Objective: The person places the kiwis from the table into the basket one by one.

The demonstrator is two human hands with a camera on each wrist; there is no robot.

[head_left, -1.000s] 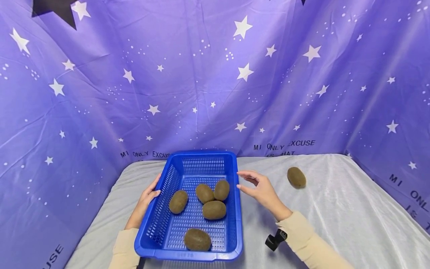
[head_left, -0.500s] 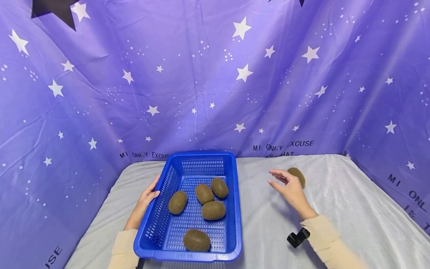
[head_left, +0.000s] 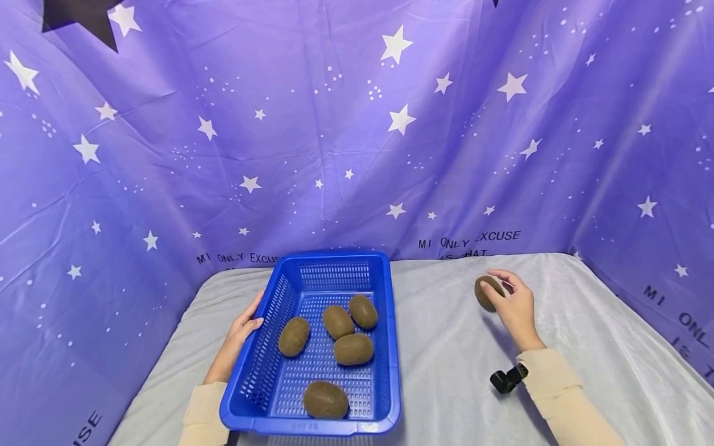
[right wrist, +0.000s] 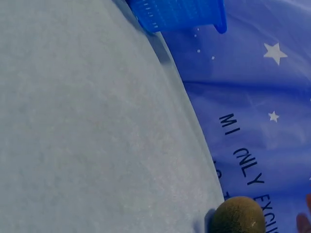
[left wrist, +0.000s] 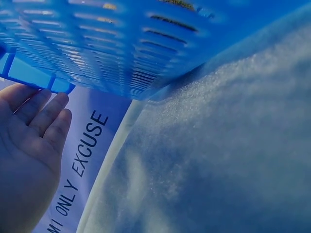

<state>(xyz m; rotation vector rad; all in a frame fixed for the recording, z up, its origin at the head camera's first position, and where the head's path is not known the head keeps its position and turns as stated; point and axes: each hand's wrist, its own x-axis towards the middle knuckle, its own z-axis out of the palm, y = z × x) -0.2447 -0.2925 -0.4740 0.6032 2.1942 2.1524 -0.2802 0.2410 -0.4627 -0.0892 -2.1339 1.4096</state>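
On the right of the head view, my right hand point(head_left: 516, 311) curves round a brown kiwi point(head_left: 483, 298), with the thumb across its top and the fingers on its far right. The right wrist view shows the same kiwi point(right wrist: 238, 216) at the bottom, with fingertips point(right wrist: 304, 224) at the right edge. My left hand point(head_left: 238, 334) touches the outer left rim of a blue plastic basket point(head_left: 393, 371). Seen from the left wrist, those fingers point(left wrist: 48, 114) lie fairly straight under the rim. Several kiwis point(head_left: 354, 350) lie loose in the basket.
A pale grey cloth point(head_left: 435, 371) covers the table. Behind and at both sides hangs a purple curtain point(head_left: 334, 124) with white stars. The basket stands left of centre, reaching toward the back edge. A black wrist device point(head_left: 509, 379) hangs at the right sleeve.
My right hand has moved right from beside the basket's right rim to the kiwi on the cloth and now curls round it. The left hand stays at the basket.
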